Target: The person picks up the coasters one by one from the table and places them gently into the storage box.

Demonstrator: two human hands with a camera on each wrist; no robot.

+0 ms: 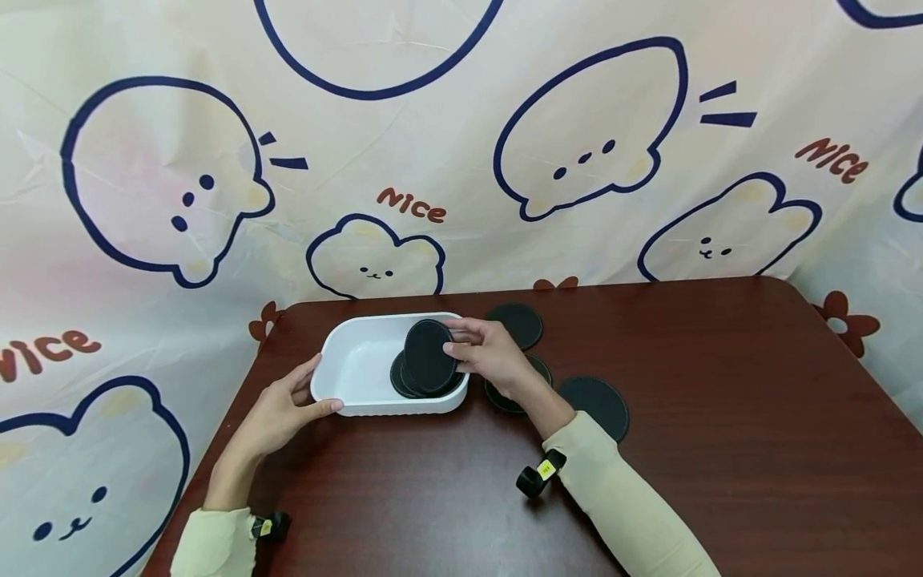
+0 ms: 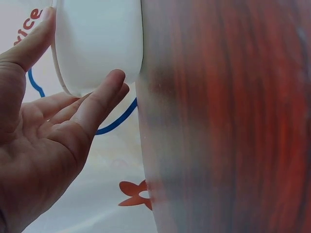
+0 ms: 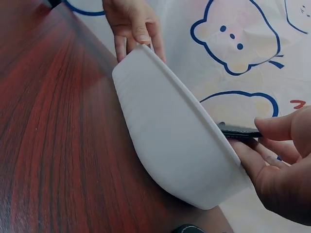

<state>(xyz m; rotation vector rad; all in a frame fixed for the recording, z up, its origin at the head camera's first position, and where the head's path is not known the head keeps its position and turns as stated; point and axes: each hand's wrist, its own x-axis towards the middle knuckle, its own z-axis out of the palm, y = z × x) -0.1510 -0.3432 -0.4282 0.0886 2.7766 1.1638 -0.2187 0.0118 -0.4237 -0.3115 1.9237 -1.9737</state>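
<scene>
A white oblong tray [image 1: 353, 365] with rounded corners stands on the table. My left hand [image 1: 277, 413] grips its left end, thumb at the near corner and fingers along the end wall; the left wrist view shows the fingers [image 2: 99, 102] against the tray's outside. Over the tray's right half, my right hand [image 1: 493, 353] pinches a round black coaster [image 1: 430, 358] by its right edge, thumb on top. That coaster is tilted and overlaps other black coasters [image 1: 401, 378] lying in the tray. In the right wrist view the held coaster [image 3: 239, 133] shows edge-on at the rim.
To the right of the tray, three more black coasters lie on the brown table [image 1: 721, 417]: one at the back [image 1: 515, 324], one partly under the right forearm [image 1: 539, 370], and one nearer [image 1: 597, 405]. A printed cloth [image 1: 577, 240] hangs behind the table.
</scene>
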